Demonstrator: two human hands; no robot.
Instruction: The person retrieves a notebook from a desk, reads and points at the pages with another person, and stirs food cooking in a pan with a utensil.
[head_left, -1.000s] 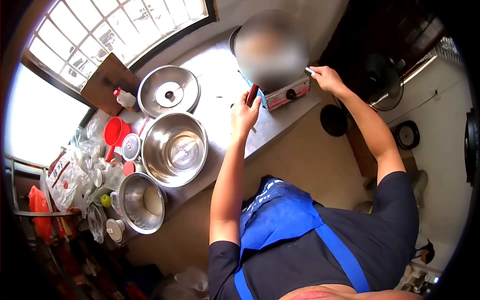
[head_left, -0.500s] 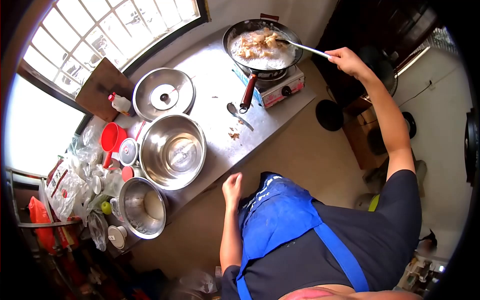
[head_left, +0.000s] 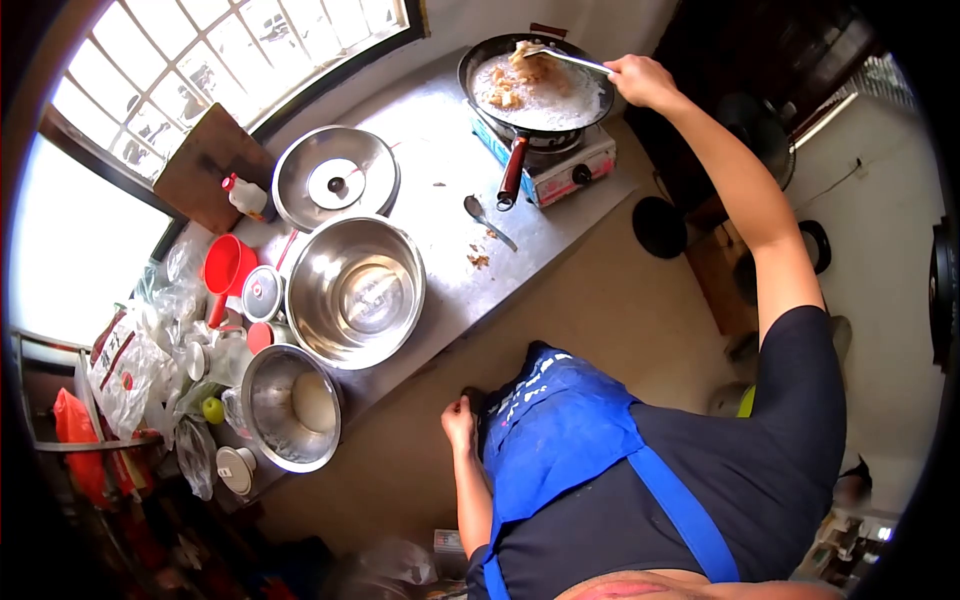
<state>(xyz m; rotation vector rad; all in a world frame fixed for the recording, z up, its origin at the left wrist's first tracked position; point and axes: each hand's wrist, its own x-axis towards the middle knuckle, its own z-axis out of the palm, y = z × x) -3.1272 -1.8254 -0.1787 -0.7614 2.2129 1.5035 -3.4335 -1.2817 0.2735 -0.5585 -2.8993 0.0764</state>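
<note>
My right hand (head_left: 640,80) grips the handle of a long metal utensil (head_left: 580,61) over the wok (head_left: 597,112). The utensil's head is largely hidden among pale golden food pieces (head_left: 530,66) at the far left side of the wok. White, bubbling liquid (head_left: 560,98) fills the rest of it. The wok sits on a portable gas stove (head_left: 575,172), its wooden handle (head_left: 512,172) pointing toward me. My left hand (head_left: 460,422) hangs low beside the blue apron (head_left: 560,420), away from the counter, with its fingers curled and nothing visible in them.
On the metal counter (head_left: 440,225) are a spoon (head_left: 490,222), crumbs (head_left: 479,261), a large steel bowl (head_left: 355,290), a lid (head_left: 310,165) and a smaller bowl (head_left: 290,405). A red dipper (head_left: 229,264), bottle (head_left: 246,196) and plastic bags (head_left: 130,375) stand leftward. A cutting board (head_left: 210,165) leans by the window.
My right hand has moved left and up, shifting the utensil and food pieces toward the wok's far left. My left hand has dropped lower. The view has shifted slightly.
</note>
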